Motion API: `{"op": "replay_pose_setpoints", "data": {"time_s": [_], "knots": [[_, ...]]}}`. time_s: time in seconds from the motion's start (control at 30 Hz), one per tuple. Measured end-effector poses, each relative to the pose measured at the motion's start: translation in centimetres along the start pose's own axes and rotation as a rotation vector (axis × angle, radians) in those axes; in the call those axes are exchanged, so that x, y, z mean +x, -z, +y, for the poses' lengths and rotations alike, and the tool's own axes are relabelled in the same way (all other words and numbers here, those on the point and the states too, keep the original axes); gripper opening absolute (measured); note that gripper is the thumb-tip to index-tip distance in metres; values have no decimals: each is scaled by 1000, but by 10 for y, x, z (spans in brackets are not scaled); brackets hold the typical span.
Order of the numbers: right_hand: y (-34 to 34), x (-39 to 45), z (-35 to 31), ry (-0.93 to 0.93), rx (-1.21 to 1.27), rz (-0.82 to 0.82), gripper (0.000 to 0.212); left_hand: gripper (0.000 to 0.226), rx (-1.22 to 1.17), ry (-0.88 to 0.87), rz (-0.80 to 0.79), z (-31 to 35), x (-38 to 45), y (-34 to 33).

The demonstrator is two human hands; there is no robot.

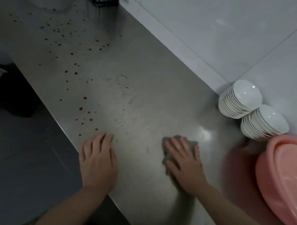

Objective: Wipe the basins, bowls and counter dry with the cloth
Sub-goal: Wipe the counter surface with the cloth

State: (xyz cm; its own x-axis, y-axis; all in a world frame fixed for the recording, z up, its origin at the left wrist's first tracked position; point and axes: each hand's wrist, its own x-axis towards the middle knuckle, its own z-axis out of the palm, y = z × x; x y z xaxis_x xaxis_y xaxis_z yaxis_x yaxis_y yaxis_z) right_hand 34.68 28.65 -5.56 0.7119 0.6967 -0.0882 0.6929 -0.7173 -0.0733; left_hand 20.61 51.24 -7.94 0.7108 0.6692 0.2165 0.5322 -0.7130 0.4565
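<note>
My right hand [184, 162] presses flat, fingers spread, on the cloth [178, 156] on the counter [145, 97], left hand [97, 159] resting flat and empty beside; a wide swipe could smear the brown drops [83, 110].

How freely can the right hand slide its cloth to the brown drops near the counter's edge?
Probably yes: only bare counter lies between the cloth and the drops, though the left hand, flat beside them, may need to lift.

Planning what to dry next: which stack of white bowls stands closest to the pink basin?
The nearer-to-camera stack of white bowls, right beside the pink plastic basin; the other stack stands farther back, apart from it.
</note>
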Motion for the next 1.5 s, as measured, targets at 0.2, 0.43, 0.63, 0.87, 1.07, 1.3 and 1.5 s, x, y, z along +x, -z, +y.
{"op": "replay_pose_setpoints", "data": {"time_s": [0.2,0.43,0.63,0.87,1.07,1.3,1.5], "knots": [[5,109,-33,-736,190,79,58,39,57,1,-2,3,0,-1],[-4,26,-28,414,9,19,58,39,68,40,18,10,5,3],[19,100,49,-686,126,43,61,44,10,60,45,11,5,4],[-5,140,-118,22,102,25,63,40,-70,35,90,1,5,-2],[2,61,-28,630,-46,-38,56,28,-269,186,233,3,1,-3],[-16,25,-86,156,-24,29,58,53,-370,460,229,4,-3,-1],[2,124,-132,884,-111,-141,54,64,-747,567,142,-3,-14,1]]}}
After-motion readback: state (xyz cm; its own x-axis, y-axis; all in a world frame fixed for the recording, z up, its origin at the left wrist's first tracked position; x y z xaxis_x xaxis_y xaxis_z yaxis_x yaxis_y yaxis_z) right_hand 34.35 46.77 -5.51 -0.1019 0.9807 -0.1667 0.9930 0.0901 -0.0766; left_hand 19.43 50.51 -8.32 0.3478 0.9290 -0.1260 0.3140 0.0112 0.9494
